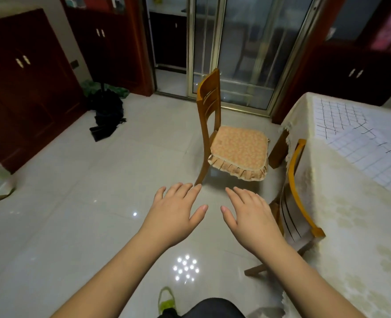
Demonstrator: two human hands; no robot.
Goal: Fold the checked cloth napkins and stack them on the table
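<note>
Head view: both hands hover empty with fingers spread, the left hand farther than the right hand from the checked napkin on the table, far right.

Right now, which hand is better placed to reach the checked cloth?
Right hand. The cloth lies on the table at right, nearer that hand. Left hand would have to cross over. Both are open, holding nothing.
</note>
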